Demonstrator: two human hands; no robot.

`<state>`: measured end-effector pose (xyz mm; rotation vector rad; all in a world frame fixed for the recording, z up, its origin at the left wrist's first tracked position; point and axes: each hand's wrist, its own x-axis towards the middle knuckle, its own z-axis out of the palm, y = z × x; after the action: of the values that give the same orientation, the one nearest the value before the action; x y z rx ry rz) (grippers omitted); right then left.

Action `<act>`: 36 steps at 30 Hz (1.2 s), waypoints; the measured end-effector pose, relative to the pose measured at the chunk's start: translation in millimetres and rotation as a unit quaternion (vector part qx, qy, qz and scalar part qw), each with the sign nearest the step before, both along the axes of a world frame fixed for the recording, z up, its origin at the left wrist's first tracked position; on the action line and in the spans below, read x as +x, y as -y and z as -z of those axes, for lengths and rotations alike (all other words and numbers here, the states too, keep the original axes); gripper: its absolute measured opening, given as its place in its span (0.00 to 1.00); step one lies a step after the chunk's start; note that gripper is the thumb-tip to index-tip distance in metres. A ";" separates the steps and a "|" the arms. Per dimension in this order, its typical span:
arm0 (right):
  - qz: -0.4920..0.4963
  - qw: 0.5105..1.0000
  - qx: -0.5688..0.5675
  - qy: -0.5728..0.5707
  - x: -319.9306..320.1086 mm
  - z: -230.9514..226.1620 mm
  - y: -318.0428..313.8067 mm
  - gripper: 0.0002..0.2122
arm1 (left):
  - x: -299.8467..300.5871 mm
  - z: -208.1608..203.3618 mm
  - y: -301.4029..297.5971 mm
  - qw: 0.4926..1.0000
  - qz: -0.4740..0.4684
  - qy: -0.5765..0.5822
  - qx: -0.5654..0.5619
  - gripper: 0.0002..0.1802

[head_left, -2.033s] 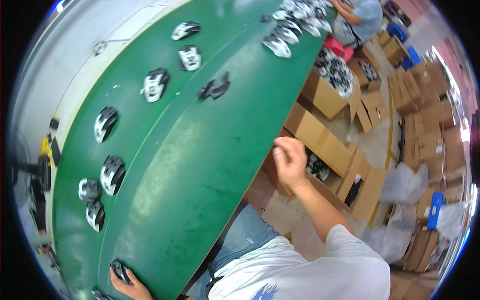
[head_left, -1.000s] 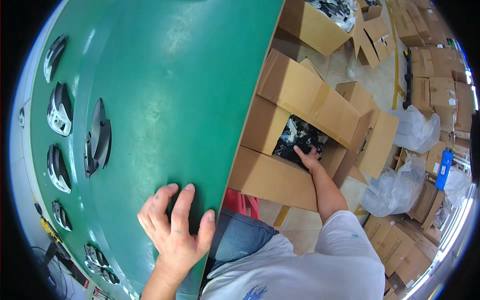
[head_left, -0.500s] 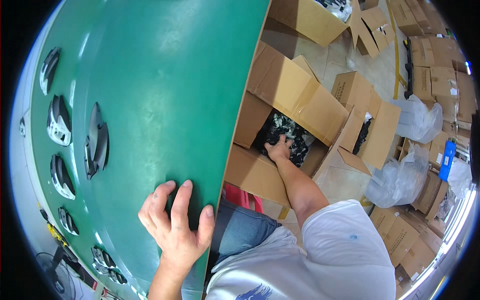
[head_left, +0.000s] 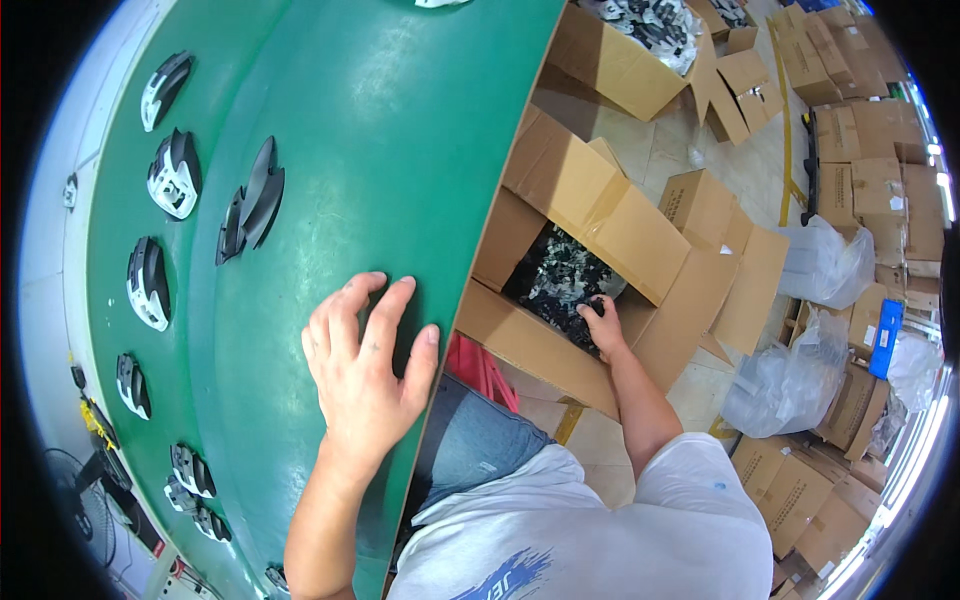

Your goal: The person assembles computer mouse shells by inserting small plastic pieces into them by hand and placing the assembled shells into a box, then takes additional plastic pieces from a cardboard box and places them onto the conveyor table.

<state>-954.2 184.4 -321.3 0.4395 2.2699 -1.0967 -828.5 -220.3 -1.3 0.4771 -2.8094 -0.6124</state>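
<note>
My left hand [head_left: 365, 365] rests on the green work surface [head_left: 380, 180] near its right edge, fingers spread and nothing in them. Inside the open cardboard box [head_left: 530, 345] beside it, my right hand [head_left: 604, 328] is at the right side of a heap of small black and grey parts [head_left: 565, 275]. Its thumb and fingers are drawn together around something dark, too small to name. Ahead and left of my left hand lie two dark curved plastic pieces [head_left: 262, 190]. Several black-and-white moulded shells [head_left: 175, 175] line the surface's left side.
Another carton [head_left: 620, 60] of parts in a clear bag stands ahead on the floor. Beyond my box is an open carton [head_left: 700, 195]. Clear plastic bags [head_left: 785, 385] and stacked cartons [head_left: 865, 160] are at right. A fan [head_left: 75, 500] stands at lower left.
My right hand has moved from the middle of the heap to its right side, and its fingers have drawn in. The pieces on the green surface and my left hand appear farther forward.
</note>
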 end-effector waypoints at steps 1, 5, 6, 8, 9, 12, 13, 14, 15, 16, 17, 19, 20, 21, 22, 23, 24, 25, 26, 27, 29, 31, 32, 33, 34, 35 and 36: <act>0.016 0.999 -0.027 -0.008 -1.4 -13.6 -5.6 0.23 | 1.1 -0.5 -0.7 1.000 -0.001 -0.003 0.004 0.26; 0.077 0.984 -0.157 0.030 -10.3 -105.9 24.8 0.22 | 16.0 -3.5 4.1 0.999 -0.015 -0.020 -0.022 0.23; 0.053 0.988 -0.144 -0.019 -17.4 -128.6 25.2 0.21 | 15.6 -5.0 2.9 0.999 -0.008 -0.040 -0.015 0.23; -0.029 0.979 -0.170 -0.107 -36.9 -172.2 25.4 0.19 | 17.7 -2.9 5.2 0.997 0.003 -0.071 0.000 0.23; -0.096 0.974 -0.138 -0.153 -52.4 -198.2 24.7 0.19 | 20.4 -1.7 3.6 0.996 0.006 -0.090 0.026 0.23; -0.098 0.934 -0.310 -0.148 -49.6 -300.0 90.5 0.18 | 37.8 10.9 -1.7 0.969 -0.012 -0.188 0.160 0.24; -0.129 0.903 -0.367 -0.181 -49.3 -316.3 114.8 0.18 | 45.1 11.7 -4.5 0.946 -0.023 -0.225 0.233 0.25; -0.174 0.901 -0.363 -0.159 -40.1 -329.4 141.5 0.18 | 56.3 11.1 -10.4 0.949 -0.041 -0.224 0.220 0.25; -0.218 0.899 -0.352 -0.144 -23.8 -344.4 174.2 0.18 | 62.0 9.0 -18.6 0.888 -0.080 -0.284 0.354 0.26; -0.271 0.856 -0.394 -0.197 1.1 -351.4 212.9 0.19 | 62.5 5.2 -26.3 0.798 -0.107 -0.342 0.484 0.29; -0.328 0.834 -0.406 -0.176 18.2 -353.2 243.6 0.18 | 65.5 -0.4 -26.9 0.719 -0.150 -0.360 0.575 0.34; -0.401 0.788 -0.446 -0.138 63.0 -348.7 302.8 0.17 | 74.9 -19.5 -13.9 0.567 -0.167 -0.424 0.687 0.32; -0.476 0.744 -0.449 -0.137 80.2 -342.7 331.2 0.18 | 87.1 -21.3 -4.0 0.573 -0.187 -0.435 0.669 0.31; -0.497 0.702 -0.462 -0.216 100.1 -331.5 357.9 0.17 | 100.0 -16.4 5.8 0.581 -0.210 -0.444 0.649 0.30; -0.508 0.696 -0.463 -0.209 115.9 -327.4 379.5 0.17 | 113.2 -13.1 15.8 0.550 -0.243 -0.475 0.642 0.28; -0.515 0.693 -0.462 -0.204 127.6 -324.3 393.9 0.18 | 122.9 -8.7 24.7 0.518 -0.273 -0.501 0.637 0.26; -0.525 0.697 -0.449 -0.193 142.3 -322.5 405.0 0.18 | 136.4 -7.2 33.0 0.501 -0.301 -0.508 0.633 0.24; -0.534 0.702 -0.435 -0.183 154.2 -320.8 412.0 0.19 | 149.2 -4.1 38.6 0.483 -0.328 -0.513 0.630 0.23; -0.546 0.699 -0.429 -0.172 163.6 -321.0 417.8 0.19 | 161.1 2.1 43.0 0.511 -0.333 -0.526 0.592 0.20; -0.556 0.693 -0.424 -0.173 170.2 -321.1 419.6 0.20 | 173.0 8.4 46.7 0.551 -0.340 -0.524 0.554 0.20; -0.586 0.666 -0.415 -0.203 176.4 -323.1 421.7 0.21 | 185.5 4.4 47.7 0.600 -0.368 -0.529 0.474 0.20; -0.601 0.657 -0.393 -0.228 177.9 -317.9 423.3 0.23 | 197.5 5.5 46.9 0.597 -0.379 -0.542 0.454 0.18; -0.599 0.634 -0.405 -0.275 178.1 -315.1 422.8 0.24 | 202.0 5.6 45.3 0.623 -0.384 -0.524 0.435 0.17; -0.595 0.609 -0.415 -0.321 177.3 -312.4 420.9 0.25 | 205.1 7.1 42.4 0.649 -0.388 -0.505 0.417 0.17; -0.612 0.591 -0.409 -0.330 173.9 -314.3 418.0 0.29 | 206.2 5.7 39.6 0.646 -0.385 -0.499 0.430 0.14; -0.609 0.594 -0.409 -0.329 170.2 -314.1 416.2 0.29 | 207.1 6.8 37.9 0.670 -0.383 -0.484 0.413 0.14; -0.608 0.572 -0.396 -0.383 167.0 -312.8 414.5 0.31 | 208.2 6.9 36.0 0.680 -0.390 -0.469 0.407 0.13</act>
<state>-787.2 -230.1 -8.5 -1.9878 1.5283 -1.3185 -620.4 -256.3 -8.2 1.0260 -1.0677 -1.3400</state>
